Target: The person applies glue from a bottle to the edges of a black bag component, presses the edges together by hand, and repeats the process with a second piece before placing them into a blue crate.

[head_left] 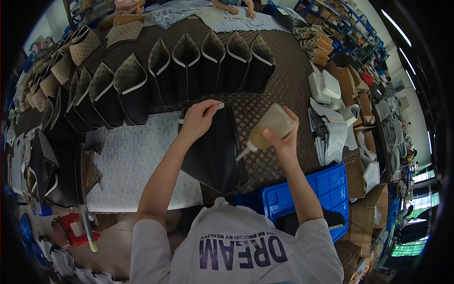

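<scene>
My left hand (201, 119) is closed on the top edge of a black bag piece (213, 151), which lies in front of me with its narrow end toward my body. In my right hand (286, 137) is a translucent squeeze bottle (273, 127) holding yellowish liquid. The bottle is tilted, its thin nozzle pointing down and left at the right edge of the black piece. Whether the nozzle tip touches that edge I cannot tell.
Several open black bags with patterned linings (187, 57) stand in an arc behind the piece. A silvery sheet (132, 161) lies at left. At right are a blue crate (326, 189), white containers (324, 86) and cardboard boxes (366, 213). Another person's hands (242, 11) are at the far edge.
</scene>
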Motion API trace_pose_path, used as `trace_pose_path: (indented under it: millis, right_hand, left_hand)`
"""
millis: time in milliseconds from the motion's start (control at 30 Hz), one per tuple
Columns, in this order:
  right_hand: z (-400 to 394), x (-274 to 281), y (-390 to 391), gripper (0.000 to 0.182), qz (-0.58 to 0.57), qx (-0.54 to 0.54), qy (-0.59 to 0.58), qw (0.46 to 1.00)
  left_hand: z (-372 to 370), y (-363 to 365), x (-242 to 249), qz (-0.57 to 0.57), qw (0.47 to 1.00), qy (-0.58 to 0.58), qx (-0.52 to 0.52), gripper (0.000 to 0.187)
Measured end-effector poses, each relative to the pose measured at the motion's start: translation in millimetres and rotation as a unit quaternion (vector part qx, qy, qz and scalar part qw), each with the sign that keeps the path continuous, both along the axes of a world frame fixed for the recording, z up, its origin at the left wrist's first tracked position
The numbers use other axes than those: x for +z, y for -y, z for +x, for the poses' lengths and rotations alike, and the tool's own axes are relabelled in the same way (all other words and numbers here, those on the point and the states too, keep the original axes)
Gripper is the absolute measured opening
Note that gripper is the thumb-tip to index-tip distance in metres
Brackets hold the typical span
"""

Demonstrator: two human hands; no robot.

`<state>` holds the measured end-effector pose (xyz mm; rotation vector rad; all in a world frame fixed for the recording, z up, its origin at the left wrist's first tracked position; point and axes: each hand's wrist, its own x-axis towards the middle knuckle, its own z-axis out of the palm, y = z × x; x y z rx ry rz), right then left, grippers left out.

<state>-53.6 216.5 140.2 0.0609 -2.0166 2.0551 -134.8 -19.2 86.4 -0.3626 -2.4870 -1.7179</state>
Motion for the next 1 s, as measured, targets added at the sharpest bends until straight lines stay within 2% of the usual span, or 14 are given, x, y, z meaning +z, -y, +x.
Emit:
trace_pose_path:
  millis: [67, 167, 267, 333, 400, 467, 567, 667, 733, 767, 833, 867, 967, 1000]
  right_hand:
    - [23, -6, -14, 0.084, 0.013, 0.023, 0.043, 0.999]
    - [40, -17, -53, 0.072, -0.157, -0.070, 0.050, 0.984]
    - [51, -19, -96, 0.054, -0.238, -0.162, 0.007, 0.958]
    - [61, -18, -110, 0.056, -0.263, -0.207, -0.009, 0.942]
    - [75, -19, -114, 0.058, -0.266, -0.242, 0.003, 0.933]
    - [86, -21, -119, 0.061, -0.250, -0.259, 0.019, 0.933]
    - [98, -13, -129, 0.064, -0.198, -0.268, 0.051, 0.942]
    - [98, 7, -142, 0.062, -0.228, -0.251, 0.052, 0.939]
    - [98, 22, -148, 0.060, -0.230, -0.216, 0.029, 0.948]
    - [97, 33, -146, 0.060, -0.226, -0.211, 0.023, 0.951]
    - [93, 51, -136, 0.061, -0.208, -0.216, -0.010, 0.954]
    - [92, 57, -134, 0.062, -0.200, -0.218, -0.023, 0.955]
    - [85, 62, -125, 0.062, -0.180, -0.218, -0.036, 0.959]
    - [81, 64, -122, 0.062, -0.174, -0.215, -0.038, 0.960]
  left_hand:
    - [1, -1, 5, 0.007, 0.998, -0.013, 0.061, 0.021]
    - [5, -13, 6, 0.051, 0.984, -0.073, 0.151, 0.022]
    - [15, -30, -3, 0.075, 0.997, -0.002, 0.013, 0.043]
    - [35, -41, 5, -0.001, 0.985, 0.113, -0.129, 0.051]
    - [36, -33, -17, -0.251, 0.902, 0.088, -0.340, 0.049]
    - [29, -41, -18, -0.521, 0.736, 0.157, -0.403, 0.051]
    - [16, -42, -33, -0.557, 0.738, 0.133, -0.357, 0.054]
    - [13, -38, -11, -0.446, 0.822, 0.159, -0.316, 0.051]
    - [8, -32, 9, -0.340, 0.845, 0.298, -0.286, 0.048]
    - [14, -27, 15, -0.279, 0.885, 0.316, -0.197, 0.046]
    - [19, -14, 2, 0.004, 0.921, 0.382, -0.083, 0.049]
    - [25, -6, 9, 0.155, 0.896, 0.400, -0.119, 0.048]
    - [30, 27, -46, 0.440, 0.809, 0.379, -0.088, 0.048]
    - [43, 24, -44, 0.552, 0.749, 0.321, -0.176, 0.047]
